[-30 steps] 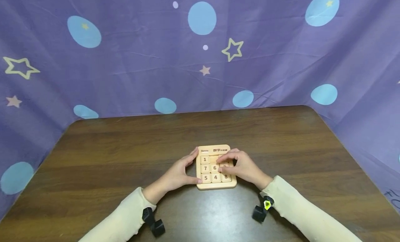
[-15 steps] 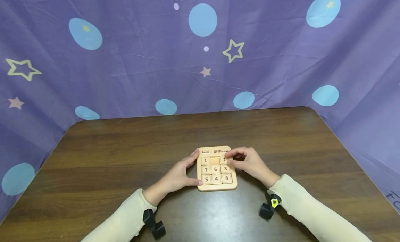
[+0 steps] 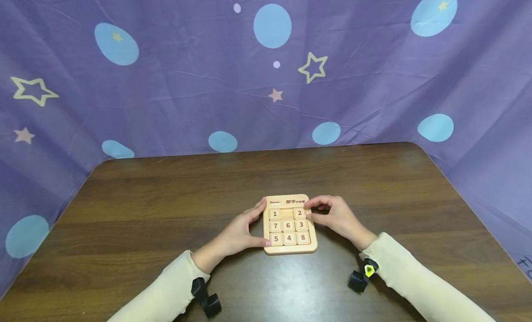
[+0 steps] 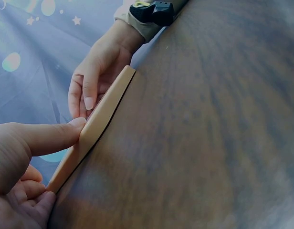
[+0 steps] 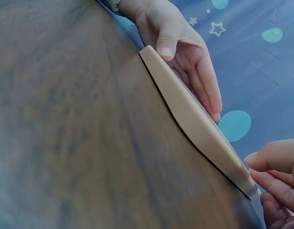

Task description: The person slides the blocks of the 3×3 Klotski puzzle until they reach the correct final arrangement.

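A wooden number slide puzzle (image 3: 291,250) lies flat on the table. Its top row shows tile 1 (image 3: 275,214), a bare slot and tile 2 (image 3: 299,213); below come 7, 6, 3, then 5, 4, 8. My left hand (image 3: 238,230) holds the frame's left side, thumb at the lower corner and fingers along the edge higher up. At the upper right edge, beside tile 2, rests my right hand (image 3: 338,218), its index finger and thumb slightly apart. From the right wrist view, these fingertips are right at the end of the puzzle's side (image 5: 194,119).
The brown wood-grain table (image 3: 187,188) extends around the puzzle on all sides. Behind it hangs a purple curtain (image 3: 187,100) with stars and blue spots. A black wrist camera sits on each cuff, the left one (image 3: 205,298) and the right one (image 3: 361,276).
Tile 2, partly covered by my right fingers a second ago, now shows fully at the upper right. My right hand has drawn back rightward to the puzzle's edge. The left hand keeps its hold.
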The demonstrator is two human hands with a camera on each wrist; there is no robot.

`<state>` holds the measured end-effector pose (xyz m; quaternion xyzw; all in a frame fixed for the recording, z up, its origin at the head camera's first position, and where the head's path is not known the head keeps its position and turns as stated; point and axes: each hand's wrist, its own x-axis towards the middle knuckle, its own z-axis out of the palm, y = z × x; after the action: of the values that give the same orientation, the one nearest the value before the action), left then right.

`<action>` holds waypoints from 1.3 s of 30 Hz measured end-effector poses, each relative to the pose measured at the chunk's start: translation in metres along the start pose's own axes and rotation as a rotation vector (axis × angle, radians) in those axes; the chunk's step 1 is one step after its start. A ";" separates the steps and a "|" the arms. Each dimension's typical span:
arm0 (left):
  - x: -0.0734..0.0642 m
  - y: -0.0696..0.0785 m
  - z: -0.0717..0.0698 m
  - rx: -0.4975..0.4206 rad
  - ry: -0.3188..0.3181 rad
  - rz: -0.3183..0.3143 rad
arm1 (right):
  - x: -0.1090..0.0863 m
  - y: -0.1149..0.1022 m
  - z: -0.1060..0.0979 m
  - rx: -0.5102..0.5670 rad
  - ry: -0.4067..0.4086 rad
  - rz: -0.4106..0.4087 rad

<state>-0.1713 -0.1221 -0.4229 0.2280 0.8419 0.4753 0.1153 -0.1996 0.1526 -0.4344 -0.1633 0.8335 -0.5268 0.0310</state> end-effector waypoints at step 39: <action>0.000 0.001 0.000 0.001 0.001 -0.011 | -0.003 0.000 0.010 -0.093 0.100 -0.041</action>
<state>-0.1716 -0.1218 -0.4218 0.2233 0.8433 0.4745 0.1172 -0.1947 0.1452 -0.4393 -0.1551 0.8542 -0.4954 -0.0293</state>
